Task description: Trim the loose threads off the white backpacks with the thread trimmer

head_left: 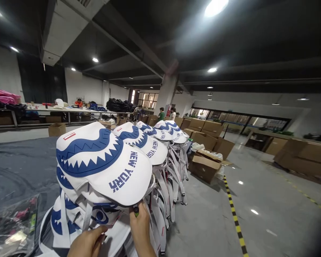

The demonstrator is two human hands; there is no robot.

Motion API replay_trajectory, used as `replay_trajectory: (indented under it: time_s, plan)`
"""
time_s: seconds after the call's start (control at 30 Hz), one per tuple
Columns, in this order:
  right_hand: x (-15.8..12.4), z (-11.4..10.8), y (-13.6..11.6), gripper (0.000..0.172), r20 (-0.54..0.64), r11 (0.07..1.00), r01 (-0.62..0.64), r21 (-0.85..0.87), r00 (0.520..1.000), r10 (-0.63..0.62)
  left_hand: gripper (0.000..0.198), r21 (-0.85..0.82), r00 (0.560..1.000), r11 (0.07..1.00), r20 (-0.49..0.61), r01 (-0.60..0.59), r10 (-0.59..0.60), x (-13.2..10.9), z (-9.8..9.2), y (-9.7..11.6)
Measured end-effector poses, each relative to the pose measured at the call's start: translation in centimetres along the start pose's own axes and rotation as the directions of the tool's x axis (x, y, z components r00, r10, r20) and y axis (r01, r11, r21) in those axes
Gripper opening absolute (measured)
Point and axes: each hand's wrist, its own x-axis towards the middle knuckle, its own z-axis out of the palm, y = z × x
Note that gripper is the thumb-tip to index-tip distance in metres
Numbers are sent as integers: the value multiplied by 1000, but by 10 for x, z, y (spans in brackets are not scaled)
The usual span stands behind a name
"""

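A row of white backpacks with a blue shark-mouth print and "NEW YORK" lettering lies along the table edge; the nearest backpack [101, 167] is right in front of me. My left hand [87, 242] rests at the lower front of that backpack, fingers curled against its white fabric. My right hand [141, 226] is closed beside it, pinching a small dark pen-like object [136, 210] just under the backpack's rim. White straps [160, 200] hang down from the row.
The table is covered with a dark grey sheet [18, 164]; clear plastic bags [12, 225] lie at its near left. Open cardboard boxes [205, 166] stand on the floor, with a yellow-black floor line [234, 214] beside them. People stand far back by stacked cartons.
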Motion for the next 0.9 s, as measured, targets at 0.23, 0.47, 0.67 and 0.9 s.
replay_trajectory:
  time_s: [0.23,0.47,0.67,0.9]
  plan:
    - [1,-16,0,27,73,999,11,-34,997,-8,54,104,997,993,60,-49,43,32,-7,26]
    - [-2,-25,6,26,136,989,95,-115,988,-79,49,15,989,991,60,-134,133,46,3,36]
    - [7,-31,5,28,253,983,176,-50,954,-158,54,63,999,997,10,-50,50,39,8,41]
    - [31,-49,4,14,356,939,-94,332,934,-32,41,-96,1000,995,-19,13,-15,37,7,68]
